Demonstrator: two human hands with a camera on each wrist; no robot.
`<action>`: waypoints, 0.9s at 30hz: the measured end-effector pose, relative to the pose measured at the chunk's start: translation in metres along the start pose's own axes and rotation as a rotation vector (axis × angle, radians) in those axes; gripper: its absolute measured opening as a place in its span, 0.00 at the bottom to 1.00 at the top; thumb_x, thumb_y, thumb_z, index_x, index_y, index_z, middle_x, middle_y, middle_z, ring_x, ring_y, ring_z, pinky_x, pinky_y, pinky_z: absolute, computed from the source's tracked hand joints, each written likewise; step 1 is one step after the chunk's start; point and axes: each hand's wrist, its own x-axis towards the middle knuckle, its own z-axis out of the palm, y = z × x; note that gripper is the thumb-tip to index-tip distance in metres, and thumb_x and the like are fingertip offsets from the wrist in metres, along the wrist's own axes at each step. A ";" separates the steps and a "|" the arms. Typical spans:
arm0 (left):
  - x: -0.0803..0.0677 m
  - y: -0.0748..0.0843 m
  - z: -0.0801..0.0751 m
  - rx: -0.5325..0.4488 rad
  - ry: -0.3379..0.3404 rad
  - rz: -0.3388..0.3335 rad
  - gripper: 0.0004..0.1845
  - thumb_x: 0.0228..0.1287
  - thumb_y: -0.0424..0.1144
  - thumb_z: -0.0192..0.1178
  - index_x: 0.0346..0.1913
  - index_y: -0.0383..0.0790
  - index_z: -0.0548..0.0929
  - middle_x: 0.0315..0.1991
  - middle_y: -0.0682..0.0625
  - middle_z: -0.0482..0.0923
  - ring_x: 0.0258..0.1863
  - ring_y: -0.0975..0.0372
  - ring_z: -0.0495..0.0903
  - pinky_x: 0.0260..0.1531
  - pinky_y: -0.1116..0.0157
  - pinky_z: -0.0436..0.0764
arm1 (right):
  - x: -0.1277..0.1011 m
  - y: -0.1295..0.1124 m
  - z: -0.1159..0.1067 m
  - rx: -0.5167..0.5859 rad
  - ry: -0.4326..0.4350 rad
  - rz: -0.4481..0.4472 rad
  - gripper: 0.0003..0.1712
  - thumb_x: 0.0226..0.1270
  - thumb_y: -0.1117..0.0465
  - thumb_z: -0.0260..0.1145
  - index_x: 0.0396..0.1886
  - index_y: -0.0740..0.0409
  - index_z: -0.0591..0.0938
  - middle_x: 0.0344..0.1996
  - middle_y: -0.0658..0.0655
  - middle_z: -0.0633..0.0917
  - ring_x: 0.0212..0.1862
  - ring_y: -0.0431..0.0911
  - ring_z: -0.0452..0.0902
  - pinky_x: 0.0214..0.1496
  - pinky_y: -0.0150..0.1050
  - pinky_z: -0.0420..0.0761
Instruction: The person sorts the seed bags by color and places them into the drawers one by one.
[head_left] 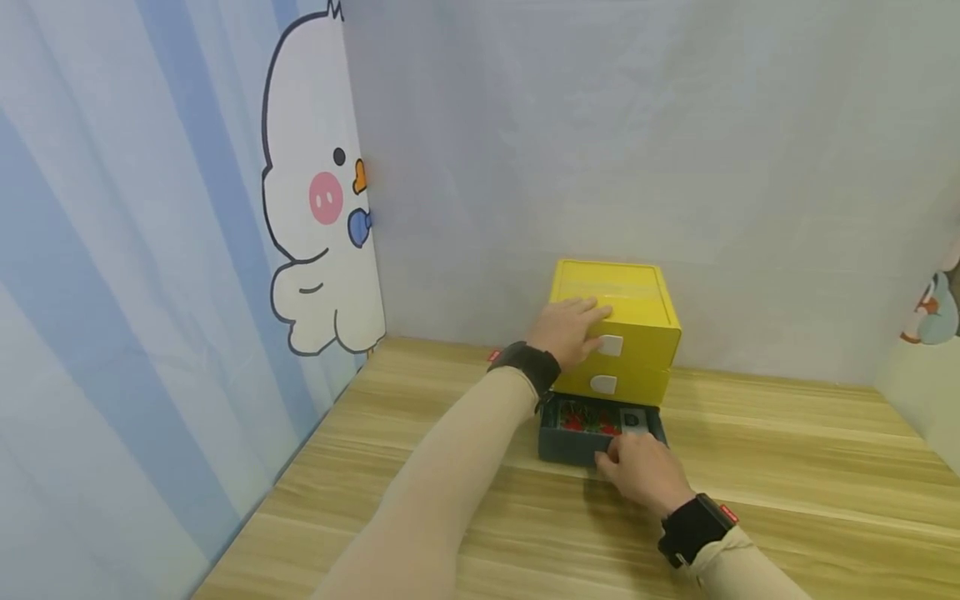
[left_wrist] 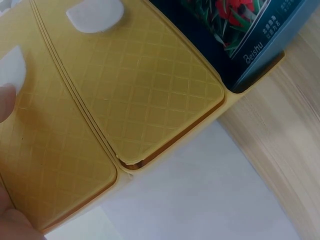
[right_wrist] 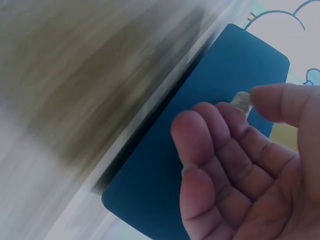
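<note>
A small yellow drawer cabinet (head_left: 641, 367) stands against the back curtain. My left hand (head_left: 566, 333) rests across its top front edge, with the thumb (left_wrist: 6, 102) close to the upper white handle (left_wrist: 11, 72). The dark teal bottom drawer (head_left: 566, 447) is pulled out toward me. Inside it lies a flat box (head_left: 587, 418) printed with red flowers, lettered "Beishu" in the left wrist view. At the drawer's front, my right hand (head_left: 643, 473) pinches its whitish handle (right_wrist: 241, 102) between thumb and index finger, the other fingers curled against the teal front.
The cabinet's middle drawer, with a white handle (head_left: 603, 384), is closed, as is the upper one. Under everything is a wood-grain table (head_left: 757, 483). A pale curtain (head_left: 465, 167) hangs behind, and a blue-striped one (head_left: 112, 292) borders the left side.
</note>
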 end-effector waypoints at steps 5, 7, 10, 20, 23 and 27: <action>0.001 0.000 0.000 0.006 -0.016 -0.002 0.30 0.69 0.55 0.55 0.71 0.56 0.66 0.69 0.52 0.66 0.68 0.58 0.65 0.68 0.61 0.61 | 0.004 0.002 -0.001 0.009 -0.008 0.012 0.26 0.65 0.54 0.65 0.07 0.50 0.70 0.07 0.44 0.62 0.12 0.39 0.58 0.16 0.33 0.56; 0.001 0.001 -0.002 0.010 -0.026 -0.005 0.30 0.69 0.55 0.55 0.71 0.56 0.65 0.69 0.53 0.65 0.68 0.58 0.64 0.68 0.61 0.61 | 0.005 0.002 0.000 0.012 0.000 0.001 0.26 0.65 0.54 0.65 0.07 0.50 0.70 0.07 0.44 0.62 0.12 0.39 0.58 0.16 0.33 0.56; 0.000 0.002 -0.004 0.010 -0.035 -0.005 0.30 0.69 0.55 0.54 0.72 0.56 0.65 0.70 0.53 0.65 0.69 0.58 0.64 0.68 0.61 0.61 | 0.007 0.003 0.000 0.017 0.019 -0.021 0.26 0.64 0.55 0.66 0.07 0.50 0.69 0.07 0.44 0.61 0.11 0.39 0.56 0.16 0.33 0.55; -0.001 0.003 -0.007 0.014 -0.049 -0.008 0.30 0.70 0.55 0.54 0.72 0.56 0.65 0.70 0.53 0.65 0.68 0.59 0.64 0.68 0.61 0.62 | 0.015 0.005 0.004 0.031 0.053 -0.026 0.24 0.66 0.56 0.65 0.09 0.52 0.71 0.09 0.45 0.64 0.13 0.40 0.61 0.17 0.34 0.60; 0.000 0.003 -0.006 0.011 -0.051 -0.008 0.30 0.70 0.54 0.54 0.72 0.56 0.65 0.70 0.53 0.64 0.69 0.58 0.63 0.68 0.61 0.61 | 0.018 0.007 0.005 0.038 0.048 -0.011 0.23 0.66 0.56 0.64 0.10 0.52 0.73 0.09 0.46 0.65 0.14 0.40 0.62 0.16 0.34 0.60; 0.000 0.002 -0.004 0.005 -0.041 -0.003 0.30 0.69 0.54 0.55 0.72 0.55 0.65 0.70 0.53 0.65 0.68 0.58 0.64 0.68 0.61 0.61 | 0.021 0.007 0.005 0.041 0.040 0.011 0.22 0.67 0.56 0.63 0.12 0.53 0.74 0.09 0.46 0.66 0.14 0.41 0.63 0.16 0.34 0.60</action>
